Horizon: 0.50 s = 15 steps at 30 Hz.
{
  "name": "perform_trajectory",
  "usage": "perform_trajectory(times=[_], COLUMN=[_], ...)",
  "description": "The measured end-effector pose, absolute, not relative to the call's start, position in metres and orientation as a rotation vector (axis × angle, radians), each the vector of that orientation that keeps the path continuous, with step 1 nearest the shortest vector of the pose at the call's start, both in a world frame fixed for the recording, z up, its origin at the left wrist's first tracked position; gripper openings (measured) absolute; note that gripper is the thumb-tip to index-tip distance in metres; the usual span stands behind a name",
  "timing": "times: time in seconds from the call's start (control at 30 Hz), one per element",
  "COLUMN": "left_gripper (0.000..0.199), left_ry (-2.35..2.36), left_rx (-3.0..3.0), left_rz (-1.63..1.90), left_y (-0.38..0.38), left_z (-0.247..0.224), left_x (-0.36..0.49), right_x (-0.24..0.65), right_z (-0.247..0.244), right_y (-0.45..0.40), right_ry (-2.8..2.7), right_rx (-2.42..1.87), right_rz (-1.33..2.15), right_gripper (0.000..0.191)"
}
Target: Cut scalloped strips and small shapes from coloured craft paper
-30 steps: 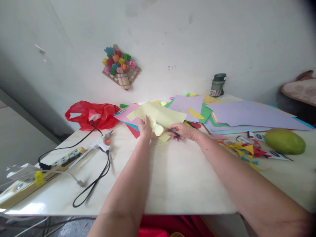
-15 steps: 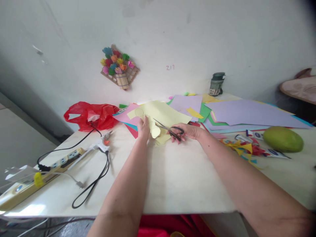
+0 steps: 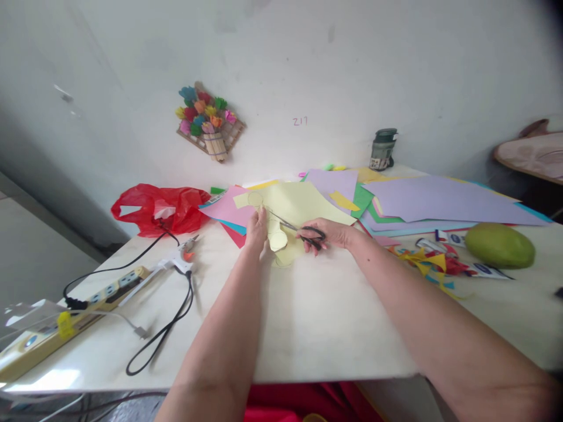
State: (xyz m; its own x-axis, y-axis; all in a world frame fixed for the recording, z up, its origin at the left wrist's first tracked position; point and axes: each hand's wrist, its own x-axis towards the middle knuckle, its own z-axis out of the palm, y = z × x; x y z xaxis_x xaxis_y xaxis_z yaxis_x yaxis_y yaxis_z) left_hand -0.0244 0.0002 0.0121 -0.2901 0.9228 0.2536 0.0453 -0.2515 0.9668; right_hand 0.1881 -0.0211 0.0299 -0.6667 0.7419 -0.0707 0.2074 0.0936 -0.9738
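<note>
My left hand (image 3: pixel 256 227) is closed on the edge of a pale yellow paper (image 3: pixel 288 253) that has round outlines drawn on it. A partly cut round shape (image 3: pixel 278 241) hangs beside the fingers. My right hand (image 3: pixel 328 232) has its fingers in the black handles of the scissors (image 3: pixel 313 234). The scissors point left and up, their blades at the paper close to my left fingertips. Behind both hands lies a larger pale yellow sheet (image 3: pixel 308 202), on top of a pink sheet (image 3: pixel 224 205).
Left: red plastic bag (image 3: pixel 162 208), glue gun (image 3: pixel 182 253), power strip (image 3: pixel 109 293) and cables. Right: purple sheets (image 3: pixel 440 199), paper scraps (image 3: pixel 424 262), glue tubes (image 3: pixel 486 271), a green fruit (image 3: pixel 500 245). At the back stands a dark bottle (image 3: pixel 383 150).
The scissor blades look closer together, and their tips sit nearer my left fingers. The paper in my left hand has turned slightly. The whole view has shifted a little.
</note>
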Motion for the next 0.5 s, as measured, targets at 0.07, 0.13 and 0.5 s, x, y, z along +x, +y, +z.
perform_trajectory(times=[0.07, 0.13, 0.5], left_gripper=[0.043, 0.044, 0.053], left_ry=[1.273, 1.249, 1.345], left_rx=[1.271, 1.276, 1.184], left_rz=[1.590, 1.582, 1.581], left_y=[-0.0007, -0.0008, -0.0047], left_z=[0.0129, 0.0128, 0.0147], left_x=[-0.0228, -0.0216, -0.0173], right_x=[0.1873, 0.1865, 0.1792], right_z=[0.0307, 0.0314, 0.0302], right_y=[-0.0224, -0.0241, -0.0271], right_ry=[-1.926, -1.914, -1.866], right_rx=[-0.919, -0.908, -0.935], right_rz=[1.608, 1.615, 1.552], right_gripper=[0.034, 0.035, 0.030])
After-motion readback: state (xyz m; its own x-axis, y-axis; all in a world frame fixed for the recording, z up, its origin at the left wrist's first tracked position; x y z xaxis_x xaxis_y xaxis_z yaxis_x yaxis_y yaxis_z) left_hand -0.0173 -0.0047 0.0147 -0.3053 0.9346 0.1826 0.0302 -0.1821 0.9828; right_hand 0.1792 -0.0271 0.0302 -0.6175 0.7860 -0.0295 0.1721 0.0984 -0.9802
